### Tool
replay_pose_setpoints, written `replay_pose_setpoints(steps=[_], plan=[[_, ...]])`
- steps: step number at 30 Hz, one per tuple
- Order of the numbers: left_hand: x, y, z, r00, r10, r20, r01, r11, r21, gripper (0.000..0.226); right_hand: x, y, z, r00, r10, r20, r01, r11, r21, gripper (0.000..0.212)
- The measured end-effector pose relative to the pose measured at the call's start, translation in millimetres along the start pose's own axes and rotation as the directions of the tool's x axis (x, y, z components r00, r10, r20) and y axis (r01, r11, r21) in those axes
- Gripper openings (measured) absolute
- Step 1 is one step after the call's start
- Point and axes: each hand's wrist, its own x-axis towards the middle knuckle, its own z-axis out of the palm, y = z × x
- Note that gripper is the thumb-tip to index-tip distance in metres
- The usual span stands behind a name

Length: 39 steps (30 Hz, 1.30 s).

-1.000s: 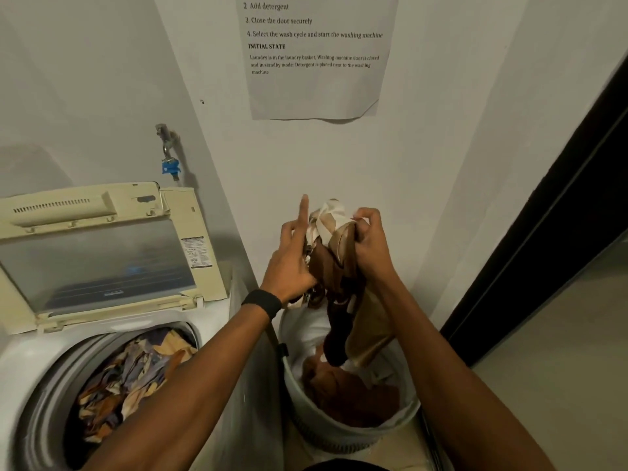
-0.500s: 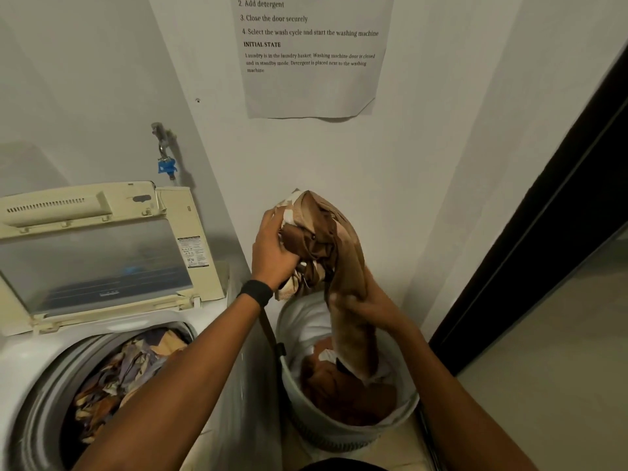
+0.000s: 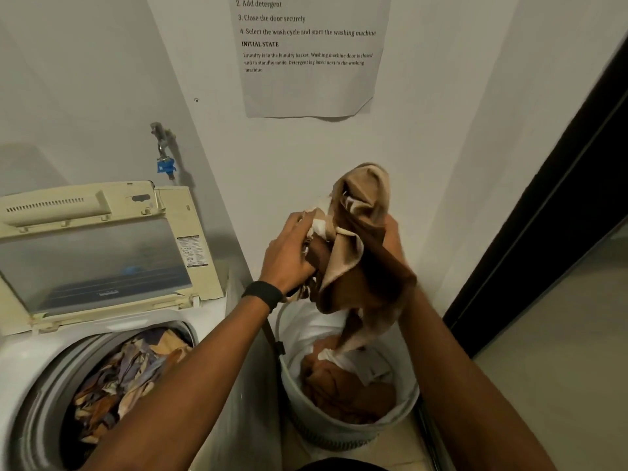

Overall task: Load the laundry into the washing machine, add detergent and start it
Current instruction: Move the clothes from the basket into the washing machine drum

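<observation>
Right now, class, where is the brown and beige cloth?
Head view, right of centre: the brown and beige cloth is held by the left hand and right hand above the laundry basket, right of the open washing machine.

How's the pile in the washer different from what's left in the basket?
The drum pile is a multicoloured jumble of blue-grey, tan and orange; the basket pile is mostly rust-brown with white. No hand touches the drum pile; over the basket pile hangs a brown cloth gripped by the left hand. Both are crumpled fabric.
</observation>
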Motion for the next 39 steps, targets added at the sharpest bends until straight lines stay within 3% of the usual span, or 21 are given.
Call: replay_pose_setpoints(steps=[2,4,6,9,10,14,15,18,21,24,27,31,35,39], plan=[[-3,4,1,1.0,-0.001,-0.023,-0.001,0.998,-0.07,0.058,-6,3,21,0.996,0.086,-0.032,-0.082,0.991,0.103,0.012],[-10,2,0,0.996,-0.004,-0.085,-0.006,0.994,-0.112,0.048,-6,15,32,0.989,0.041,-0.14,-0.027,0.995,0.097,0.041],[-16,-3,-3,0.993,-0.003,-0.119,-0.011,0.992,-0.123,0.045,-10,23,37,0.993,0.0,-0.117,0.015,0.992,0.126,0.059],[-21,-12,-12,0.99,-0.042,-0.136,0.026,0.992,-0.123,0.053,-14,23,53,0.994,-0.059,-0.09,0.068,0.993,0.096,0.059],[-23,-16,-16,0.989,-0.054,-0.139,0.039,0.993,-0.11,0.056,-14,22,60,0.996,-0.05,-0.071,0.055,0.996,0.064,0.067],[-47,-40,-41,0.974,-0.153,-0.165,0.146,0.988,-0.05,0.071,-17,35,100,1.0,0.011,-0.02,-0.011,1.0,0.007,0.135],[-55,-47,-50,0.966,-0.187,-0.176,0.184,0.982,-0.038,0.072,-25,34,111,1.0,-0.011,0.002,0.01,1.0,0.01,0.128],[-87,-70,-81,0.937,-0.29,-0.196,0.295,0.956,-0.006,0.073,-48,38,152,0.99,-0.053,0.134,0.044,0.997,0.071,0.051],[-125,-98,-117,0.896,-0.378,-0.234,0.395,0.918,0.03,0.078,-65,46,204,0.965,-0.075,0.252,0.015,0.973,0.231,0.019],[-168,-126,-154,0.845,-0.452,-0.286,0.479,0.877,0.03,0.08,-91,54,259,0.92,-0.072,0.386,-0.013,0.977,0.211,0.027],[-204,-156,-182,0.797,-0.521,-0.306,0.554,0.832,0.025,0.079,-112,63,302,0.89,-0.086,0.448,0.022,0.989,0.147,0.051],[-240,-209,-205,0.761,-0.575,-0.301,0.604,0.797,0.004,0.072,-119,100,362,0.865,-0.074,0.496,0.095,0.995,-0.017,0.028],[-268,-286,-217,0.75,-0.626,-0.212,0.643,0.765,0.015,0.074,-122,145,415,0.84,0.002,0.543,0.116,0.976,-0.183,0.035],[-294,-371,-206,0.727,-0.687,-0.005,0.684,0.724,0.085,0.081,-120,199,456,0.868,-0.011,0.496,0.237,0.888,-0.395,0.03]])
